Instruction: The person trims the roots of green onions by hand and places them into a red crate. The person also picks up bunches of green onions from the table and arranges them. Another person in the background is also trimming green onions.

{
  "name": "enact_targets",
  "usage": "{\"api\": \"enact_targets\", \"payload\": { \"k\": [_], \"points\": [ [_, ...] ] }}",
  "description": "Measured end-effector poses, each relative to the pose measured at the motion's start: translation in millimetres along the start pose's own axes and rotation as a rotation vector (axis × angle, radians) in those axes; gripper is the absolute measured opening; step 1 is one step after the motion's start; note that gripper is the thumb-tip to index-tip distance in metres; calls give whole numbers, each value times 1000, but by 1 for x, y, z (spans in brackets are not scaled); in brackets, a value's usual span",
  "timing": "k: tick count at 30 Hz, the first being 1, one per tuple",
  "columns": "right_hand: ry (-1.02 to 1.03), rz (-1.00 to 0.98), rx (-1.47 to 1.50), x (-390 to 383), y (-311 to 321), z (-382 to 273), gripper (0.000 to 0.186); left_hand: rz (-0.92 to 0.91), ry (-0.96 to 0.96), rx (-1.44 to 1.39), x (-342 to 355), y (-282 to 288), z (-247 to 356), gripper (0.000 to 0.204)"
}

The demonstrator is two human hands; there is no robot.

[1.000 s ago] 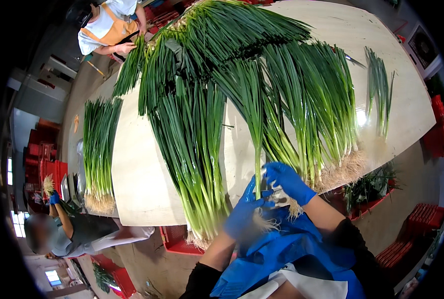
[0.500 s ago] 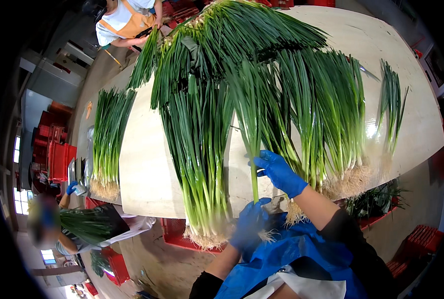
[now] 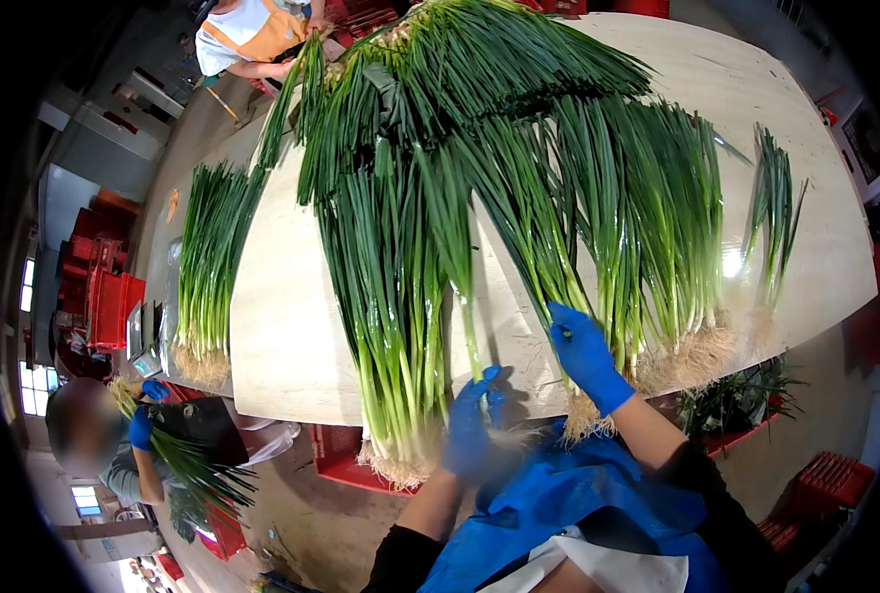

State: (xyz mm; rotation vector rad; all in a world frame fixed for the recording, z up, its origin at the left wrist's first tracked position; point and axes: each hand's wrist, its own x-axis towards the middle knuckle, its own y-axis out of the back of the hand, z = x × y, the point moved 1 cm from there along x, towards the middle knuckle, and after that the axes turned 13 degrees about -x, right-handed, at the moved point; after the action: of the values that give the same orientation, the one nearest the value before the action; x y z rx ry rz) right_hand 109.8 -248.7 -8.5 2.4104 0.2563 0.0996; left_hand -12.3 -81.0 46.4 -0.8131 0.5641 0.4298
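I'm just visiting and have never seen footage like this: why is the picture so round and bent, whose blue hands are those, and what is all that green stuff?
The picture comes from a wide fisheye camera worn on a person's head, looking down, so straight edges curve near the rim. No machine is involved: the two blue-gloved hands at the bottom are the wearer's own. The left hand grips a single green onion stalk near its root end. The right hand rests on a bunch of green onions lying on the pale table. More bunches lie beside it, roots toward the wearer, such as the large bunch on the left. Another worker at lower left, also in blue gloves, holds onions too.
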Motion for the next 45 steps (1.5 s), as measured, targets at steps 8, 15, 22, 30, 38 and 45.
{"api": "enact_targets", "payload": {
  "k": [8, 15, 22, 30, 38, 45],
  "points": [
    [-98, -177, -327, -12, 49, 15, 52, 38, -981, 1506, 17, 20, -16, 75],
    [-241, -124, -231, -11, 3, 6, 73, -142, -329, 788, 120, -6, -122, 51],
    [-255, -268, -35, 3, -1, 24, 43, -124, 41, 349, 139, -15, -112, 33],
    [-522, -402, 733, 11, 33, -38, 33, -314, 10, 208, 85, -37, -8, 42],
    [-399, -420, 469, 2, -7, 14, 32, -172, 176, -16, 99, 23, -9, 31],
    [-451, -475, 547, 4, -2, 25, 27, -193, 235, -125, 104, 23, -11, 33]
  ]
}}
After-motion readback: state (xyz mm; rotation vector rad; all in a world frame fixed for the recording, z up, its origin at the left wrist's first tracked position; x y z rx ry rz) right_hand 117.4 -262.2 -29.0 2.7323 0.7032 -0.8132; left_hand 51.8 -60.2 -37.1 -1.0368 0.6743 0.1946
